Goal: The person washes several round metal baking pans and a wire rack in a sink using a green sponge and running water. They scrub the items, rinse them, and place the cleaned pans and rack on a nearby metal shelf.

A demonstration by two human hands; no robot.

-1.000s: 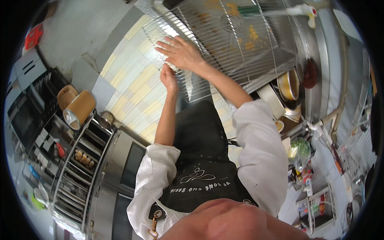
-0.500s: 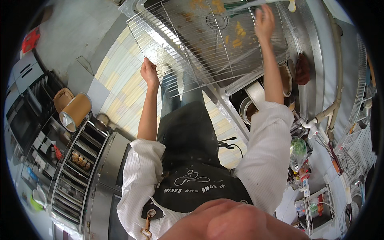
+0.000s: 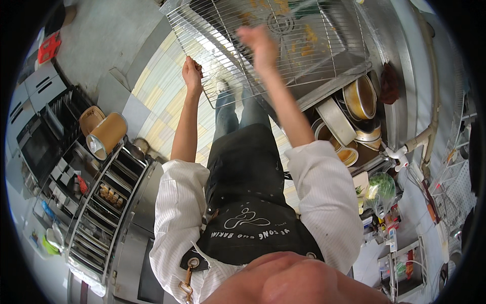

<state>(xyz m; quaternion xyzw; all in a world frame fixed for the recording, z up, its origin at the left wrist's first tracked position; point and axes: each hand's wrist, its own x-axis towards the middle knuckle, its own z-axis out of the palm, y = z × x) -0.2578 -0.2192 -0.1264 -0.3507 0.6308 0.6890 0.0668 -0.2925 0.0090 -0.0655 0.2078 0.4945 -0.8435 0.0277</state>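
Note:
A wire cooling rack point(image 3: 228, 46) spans slantwise over a steel sink point(image 3: 321, 91) and partly over the floor. At its left edge my left hand point(image 3: 192, 75) is closed round the rim wire. My right hand point(image 3: 263, 48) hovers at or just above the middle of the rack, smeared by motion; its fingers cannot be read, nor whether they touch the wires or hold anything. Orange-yellow scraps point(image 3: 309, 40) lie on the sink bottom near the round drain point(image 3: 280, 23), seen through the wires.
Round metal cake tins point(image 3: 360, 97) are piled in the basin to the right, beside a dark red cloth point(image 3: 390, 83). A white tap valve point(image 3: 397, 158) and pipes run along the wall. A tray rack point(image 3: 96, 218) stands left, with a tan cylindrical container point(image 3: 107, 134) above.
My right hand has swept left across the rack, from its right part to the middle. My left hand keeps its grip on the edge. The view has shifted slightly.

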